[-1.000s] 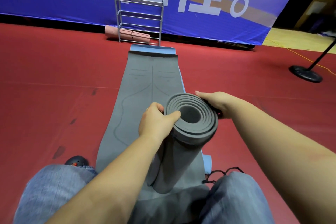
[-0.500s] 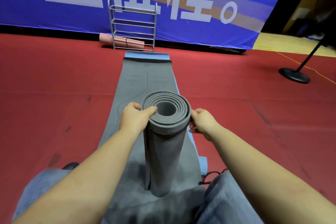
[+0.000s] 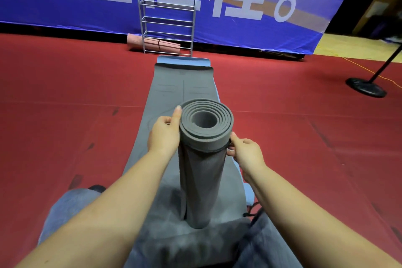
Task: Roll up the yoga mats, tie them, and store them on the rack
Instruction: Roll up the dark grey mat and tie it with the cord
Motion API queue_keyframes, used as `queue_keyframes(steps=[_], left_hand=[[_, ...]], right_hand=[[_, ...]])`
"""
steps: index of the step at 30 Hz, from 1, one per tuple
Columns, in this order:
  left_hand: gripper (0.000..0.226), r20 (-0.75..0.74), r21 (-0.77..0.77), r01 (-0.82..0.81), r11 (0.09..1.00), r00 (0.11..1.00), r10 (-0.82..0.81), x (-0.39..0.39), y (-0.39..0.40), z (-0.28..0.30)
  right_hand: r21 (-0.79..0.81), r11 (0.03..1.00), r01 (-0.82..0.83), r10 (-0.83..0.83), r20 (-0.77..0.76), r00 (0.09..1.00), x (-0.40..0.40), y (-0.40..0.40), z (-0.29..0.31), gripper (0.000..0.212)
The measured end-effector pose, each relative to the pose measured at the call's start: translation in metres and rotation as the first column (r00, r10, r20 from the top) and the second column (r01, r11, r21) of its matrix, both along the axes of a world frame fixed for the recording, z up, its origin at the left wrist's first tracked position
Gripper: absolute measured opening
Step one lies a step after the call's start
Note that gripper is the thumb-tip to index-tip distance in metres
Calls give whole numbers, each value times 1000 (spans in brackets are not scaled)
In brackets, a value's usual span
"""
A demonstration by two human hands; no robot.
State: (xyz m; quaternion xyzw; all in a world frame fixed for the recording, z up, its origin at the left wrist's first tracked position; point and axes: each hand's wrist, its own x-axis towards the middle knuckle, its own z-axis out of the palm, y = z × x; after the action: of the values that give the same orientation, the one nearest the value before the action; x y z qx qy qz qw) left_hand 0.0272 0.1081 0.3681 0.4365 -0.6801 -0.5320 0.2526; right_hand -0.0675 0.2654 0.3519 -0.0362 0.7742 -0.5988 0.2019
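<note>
I have the rolled grey foam yoga mat point(image 3: 203, 165) standing on end on a flat grey mat point(image 3: 182, 87), dead centre between my knees. My left hand point(image 3: 164, 134) grasps its top at nine o'clock; my right hand point(image 3: 244, 151) pinches a thin black cord point(image 3: 214, 149) circling the roll just under the rim at three o'clock. The cord sits so high it could slip off the end, letting the coils spring loose. The roll could also topple, being tall on a soft base. The metal wire rack point(image 3: 167, 26) waits at twelve o'clock.
</note>
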Motion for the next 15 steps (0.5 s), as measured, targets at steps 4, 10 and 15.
queue_keyframes(steps=[4, 10, 15], left_hand=[[25, -191, 234, 28, 972, 981, 18, -8, 5, -10], [10, -232, 443, 163, 881, 971, -63, -14, 9, -1], [14, -143, 378, 172, 910, 982, -126, -21, 8, -7]], right_hand=[[-41, 998, 46, -44, 49, 998, -11, 7, 7, 7], [24, 999, 46, -46, 26, 999, -36, 14, 11, 10], [198, 980, -6, 39, -166, 985, -48, 19, 2, 22]])
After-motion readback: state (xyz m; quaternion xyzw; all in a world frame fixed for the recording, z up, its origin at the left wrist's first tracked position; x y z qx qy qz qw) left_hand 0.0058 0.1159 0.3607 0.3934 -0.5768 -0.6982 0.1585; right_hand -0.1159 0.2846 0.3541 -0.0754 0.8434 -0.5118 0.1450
